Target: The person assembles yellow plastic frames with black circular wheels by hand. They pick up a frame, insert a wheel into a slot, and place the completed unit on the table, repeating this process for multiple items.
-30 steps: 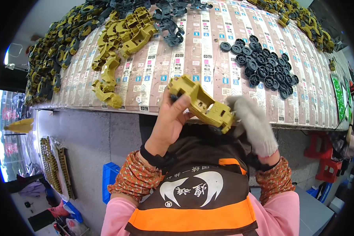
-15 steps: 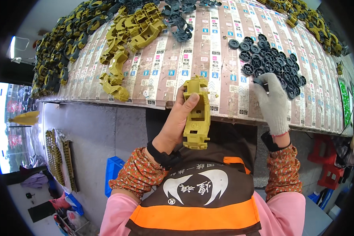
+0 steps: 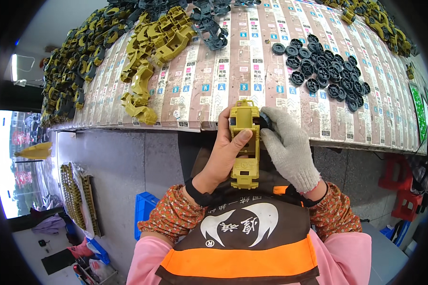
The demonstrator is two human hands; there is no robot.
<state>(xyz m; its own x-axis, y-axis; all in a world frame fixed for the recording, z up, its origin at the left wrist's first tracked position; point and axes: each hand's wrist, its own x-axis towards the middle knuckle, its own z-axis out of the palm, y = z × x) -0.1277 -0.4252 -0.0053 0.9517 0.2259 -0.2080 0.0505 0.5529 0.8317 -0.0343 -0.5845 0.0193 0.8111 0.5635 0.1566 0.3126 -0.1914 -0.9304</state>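
A yellow plastic toy car body (image 3: pixel 245 170) is upright in my bare left hand (image 3: pixel 222 159), thumb across its front and fingers behind. My right hand (image 3: pixel 290 142), in a pale knitted glove, pinches a dark toy wheel (image 3: pixel 265 119) against the upper right side of the body. The gloved fingertips cover part of that wheel, so I cannot tell whether it is seated. Beyond my right hand, a pile of dark toy wheels (image 3: pixel 335 76) lies on the table. More yellow car bodies (image 3: pixel 140 95) are heaped at the left of centre.
The table (image 3: pixel 199 104) is covered with printed sheets. Yellow and dark assembled toy cars (image 3: pixel 76 61) are piled along its left edge, with others (image 3: pixel 383 23) at far right. Dark plastic chassis parts (image 3: pixel 214 35) lie at the back. A blue bin (image 3: pixel 145 209) and red stools (image 3: pixel 399 185) stand below.
My right hand has come from the wheel pile to the car body, carrying a dark wheel to its side. My left hand has shifted slightly right and down with the body.
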